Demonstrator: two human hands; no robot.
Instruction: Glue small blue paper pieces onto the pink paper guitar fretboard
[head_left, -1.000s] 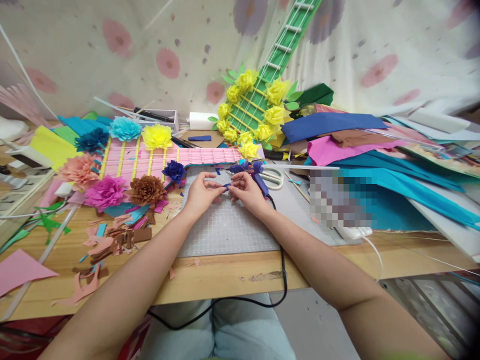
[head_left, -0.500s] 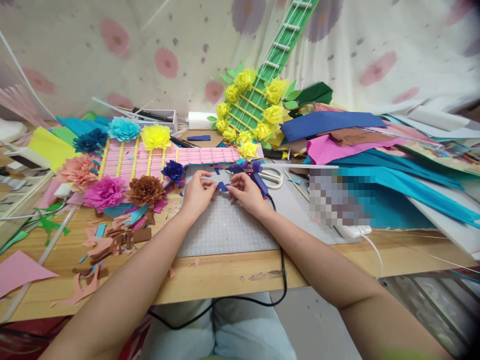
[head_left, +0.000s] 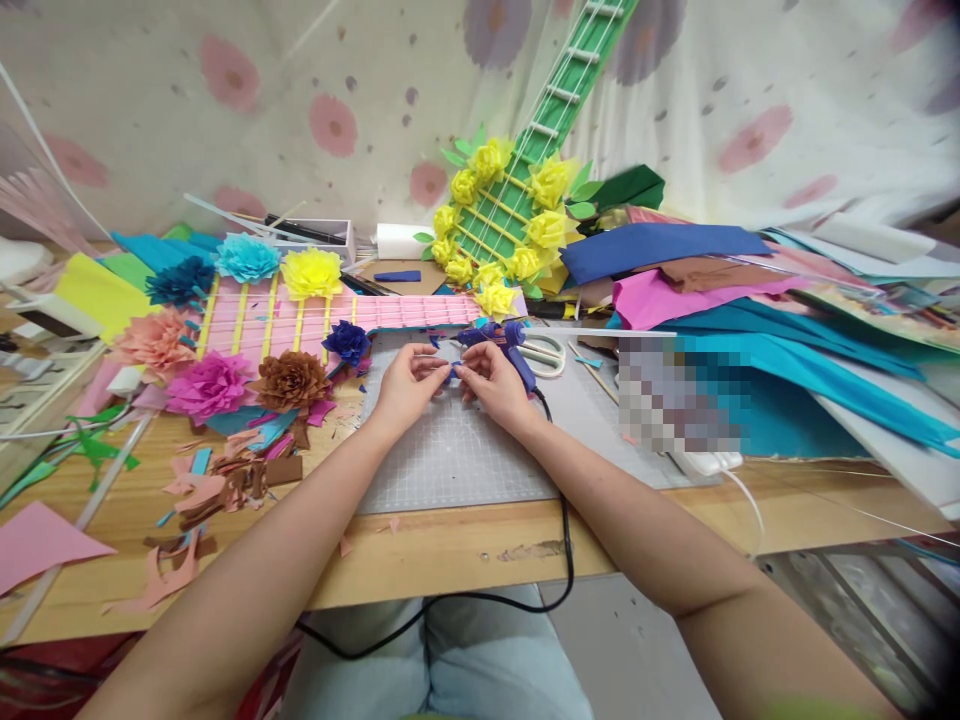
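While my left hand [head_left: 407, 390] and right hand [head_left: 496, 388] pinch a small blue paper piece [head_left: 454, 372] well back from the worktop's [head_left: 450, 568] front edge, uneven pulling could tear it; the blue plastic glue gun [head_left: 514, 334], if hot, could burn my fingers.

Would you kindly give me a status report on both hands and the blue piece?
Left hand and right hand pinching blue piece between them. Glue gun lying just beyond right hand, potentially in the way.

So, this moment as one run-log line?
left hand: pinching blue piece; right hand: pinching same piece; glue gun: beyond right hand; cutting mat: beneath hands
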